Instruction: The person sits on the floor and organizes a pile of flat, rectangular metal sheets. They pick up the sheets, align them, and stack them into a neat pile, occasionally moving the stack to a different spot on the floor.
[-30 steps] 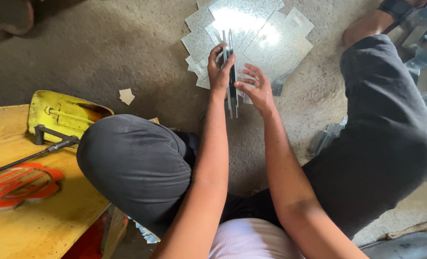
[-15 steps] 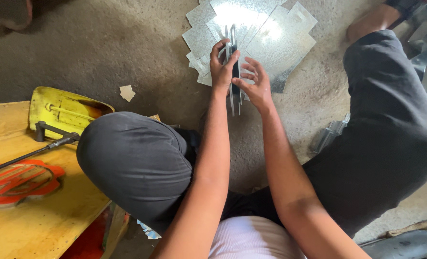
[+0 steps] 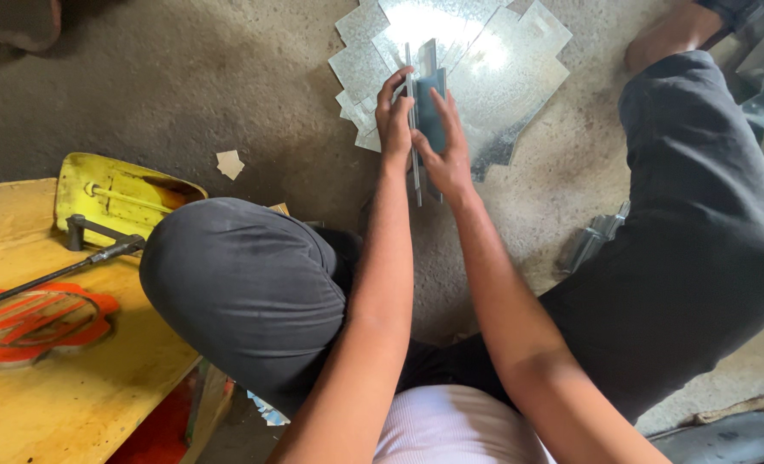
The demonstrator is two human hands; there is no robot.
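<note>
Gripping a small stack of metal strips (image 3: 425, 112) on edge, the left hand (image 3: 395, 120) and right hand (image 3: 447, 155) clamp it together just before the metal sheets (image 3: 502, 60), partly cut off above.

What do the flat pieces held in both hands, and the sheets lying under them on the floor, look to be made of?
Held pieces: thin sheet metal, grey, seen nearly edge-on between the left hand and right hand. Floor sheets: probably galvanised steel, given the bright glare and mottled silvery sheen. The floor looks like rough concrete.
</note>
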